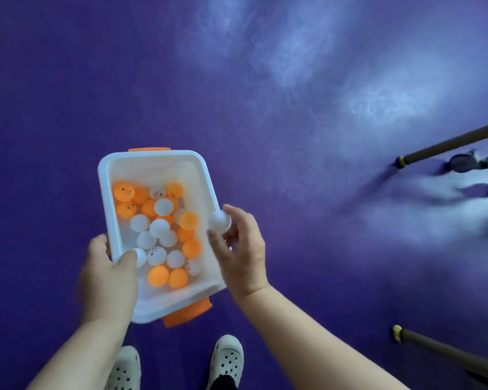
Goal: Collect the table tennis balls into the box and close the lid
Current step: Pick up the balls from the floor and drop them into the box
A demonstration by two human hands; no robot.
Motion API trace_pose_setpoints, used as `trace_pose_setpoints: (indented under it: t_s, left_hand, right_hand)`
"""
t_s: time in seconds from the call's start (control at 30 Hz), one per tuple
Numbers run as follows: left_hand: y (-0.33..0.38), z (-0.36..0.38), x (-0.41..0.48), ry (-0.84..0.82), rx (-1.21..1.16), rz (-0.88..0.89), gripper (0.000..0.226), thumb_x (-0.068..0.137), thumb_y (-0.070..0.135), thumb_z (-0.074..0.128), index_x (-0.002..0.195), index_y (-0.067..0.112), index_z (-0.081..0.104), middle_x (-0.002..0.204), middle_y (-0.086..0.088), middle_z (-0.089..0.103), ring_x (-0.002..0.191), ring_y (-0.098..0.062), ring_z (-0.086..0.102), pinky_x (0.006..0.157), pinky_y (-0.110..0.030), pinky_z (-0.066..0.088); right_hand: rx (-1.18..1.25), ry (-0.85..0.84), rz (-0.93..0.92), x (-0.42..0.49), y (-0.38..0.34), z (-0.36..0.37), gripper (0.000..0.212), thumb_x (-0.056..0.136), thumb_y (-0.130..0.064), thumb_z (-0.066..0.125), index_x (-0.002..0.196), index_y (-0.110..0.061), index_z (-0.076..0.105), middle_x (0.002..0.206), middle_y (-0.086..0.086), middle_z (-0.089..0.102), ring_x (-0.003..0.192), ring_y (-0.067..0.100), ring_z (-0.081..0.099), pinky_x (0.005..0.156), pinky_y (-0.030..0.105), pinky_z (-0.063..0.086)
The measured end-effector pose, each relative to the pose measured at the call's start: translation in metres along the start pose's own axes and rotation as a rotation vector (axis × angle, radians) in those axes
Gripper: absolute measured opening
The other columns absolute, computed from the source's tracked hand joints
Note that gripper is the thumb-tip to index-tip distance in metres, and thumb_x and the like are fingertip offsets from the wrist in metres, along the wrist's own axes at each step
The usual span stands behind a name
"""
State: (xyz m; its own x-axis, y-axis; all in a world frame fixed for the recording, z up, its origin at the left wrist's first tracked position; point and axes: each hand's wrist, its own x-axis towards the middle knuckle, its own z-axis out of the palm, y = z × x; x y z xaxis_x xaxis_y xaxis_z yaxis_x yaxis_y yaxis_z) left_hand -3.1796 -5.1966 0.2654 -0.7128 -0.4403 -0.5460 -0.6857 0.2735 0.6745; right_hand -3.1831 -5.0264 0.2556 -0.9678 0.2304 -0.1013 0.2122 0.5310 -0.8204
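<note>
Now standing on purple floor [237, 80], looking straight down. Grips box [152, 170] w/ L hand [107, 274] at its left wall, near the closer corner: thumb hooked inside over the rim, other fingers outside and mostly hidden. Holds it up above the floor, in front of the body, open top toward cam. Carries inside many table tennis balls [158, 229], orange & white mixed, heaped across the bottom, a few w/ small printed logos. Has orange clips at both short ends: far latch [149, 149] on the far rim, near latch [189, 313] sticking out at the closer edge. Pinches one white ball [219, 220] w/ R hand [243, 251] betw. thumb and fingertips, right at the box's right rim, just outside it; remaining fingers loosely curled. Wears white perforated clogs: L shoe [124, 367], R shoe [228, 358], below the box. Off to the right, well apart: two dark tripod legs w/ yellow tips, upper leg [445, 144] and lower leg [448, 350]. Blurred hardware at right edge, can't tell what.
</note>
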Motion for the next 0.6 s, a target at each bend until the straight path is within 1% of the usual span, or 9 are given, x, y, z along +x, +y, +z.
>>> trace_pose_setpoints:
  t_s: [0.03,0.1,0.13,0.2,0.27,0.4,0.5,0.53,0.6]
  left_hand:
    - [0.018,-0.008,-0.009,-0.011,0.014,0.02,0.026,0.09,0.011,0.052,0.116,0.013,0.049,0.096,-0.007,0.056,0.078,-0.03,0.05,0.058,-0.034,0.034]
    - [0.056,-0.024,-0.027,-0.038,0.035,0.065,0.027,0.09,0.011,0.052,0.117,0.01,0.049,0.094,-0.009,0.055,0.075,-0.031,0.05,0.057,-0.034,0.035]
    - [0.075,-0.033,-0.037,-0.053,0.041,0.091,0.027,0.09,0.01,0.053,0.117,0.01,0.049,0.093,-0.01,0.055,0.074,-0.031,0.049,0.057,-0.035,0.035]
    - [0.11,-0.049,-0.057,-0.084,0.057,0.142,0.029,0.09,0.011,0.054,0.118,0.009,0.05,0.093,-0.011,0.055,0.077,-0.032,0.05,0.062,-0.037,0.038]
    - [0.144,-0.068,-0.079,-0.118,0.079,0.191,0.031,0.089,0.012,0.055,0.12,0.01,0.05,0.097,-0.013,0.058,0.081,-0.033,0.052,0.066,-0.039,0.041]
    - [0.197,-0.105,-0.126,-0.195,0.079,0.269,0.034,0.09,0.011,0.054,0.124,0.009,0.048,0.098,-0.015,0.059,0.084,-0.035,0.056,0.064,-0.037,0.039]
    - [0.225,-0.134,-0.155,-0.236,0.052,0.321,0.03,0.089,0.011,0.054,0.119,0.01,0.051,0.094,-0.011,0.06,0.082,-0.033,0.056,0.065,-0.037,0.042]
    - [0.233,-0.144,-0.164,-0.251,0.037,0.336,0.028,0.089,0.012,0.054,0.117,0.011,0.052,0.094,-0.009,0.061,0.081,-0.033,0.056,0.065,-0.037,0.043]
    - [0.247,-0.162,-0.181,-0.272,0.025,0.367,0.023,0.09,0.013,0.054,0.112,0.014,0.053,0.093,-0.007,0.061,0.081,-0.031,0.056,0.064,-0.036,0.044]
  right_hand:
    - [-0.078,-0.023,-0.05,-0.001,-0.019,-0.012,0.044,0.081,-0.039,0.065,0.119,-0.019,0.056,0.099,-0.011,0.054,0.071,-0.002,0.049,0.065,0.011,0.044]
    - [-0.193,0.0,-0.051,0.0,-0.055,-0.041,0.047,0.08,-0.048,0.061,0.119,-0.023,0.057,0.106,-0.013,0.054,0.074,-0.002,0.047,0.066,0.011,0.043]
    - [-0.229,0.029,-0.026,0.0,-0.071,-0.057,0.046,0.081,-0.047,0.06,0.121,-0.024,0.056,0.109,-0.013,0.054,0.078,0.0,0.049,0.067,0.013,0.043]
    - [-0.265,0.066,0.046,-0.001,-0.101,-0.089,0.042,0.085,-0.039,0.06,0.124,-0.027,0.052,0.112,-0.015,0.051,0.086,0.004,0.051,0.07,0.015,0.043]
    - [-0.268,0.078,0.126,-0.005,-0.132,-0.12,0.043,0.087,-0.036,0.059,0.128,-0.029,0.048,0.11,-0.018,0.047,0.087,0.004,0.05,0.071,0.015,0.04]
    - [-0.274,0.132,0.204,-0.022,-0.191,-0.174,0.048,0.088,-0.035,0.058,0.133,-0.028,0.043,0.104,-0.015,0.052,0.084,0.005,0.051,0.073,0.02,0.042]
    - [-0.322,0.185,0.243,-0.04,-0.233,-0.208,0.05,0.088,-0.037,0.056,0.134,-0.027,0.041,0.099,-0.013,0.052,0.084,0.007,0.05,0.071,0.019,0.039]
    - [-0.33,0.185,0.26,-0.047,-0.247,-0.218,0.048,0.088,-0.038,0.056,0.133,-0.027,0.042,0.096,-0.012,0.052,0.083,0.008,0.051,0.07,0.02,0.039]
    - [-0.342,0.174,0.281,-0.06,-0.272,-0.232,0.04,0.088,-0.037,0.054,0.127,-0.027,0.046,0.084,-0.011,0.052,0.074,0.008,0.05,0.061,0.021,0.039]
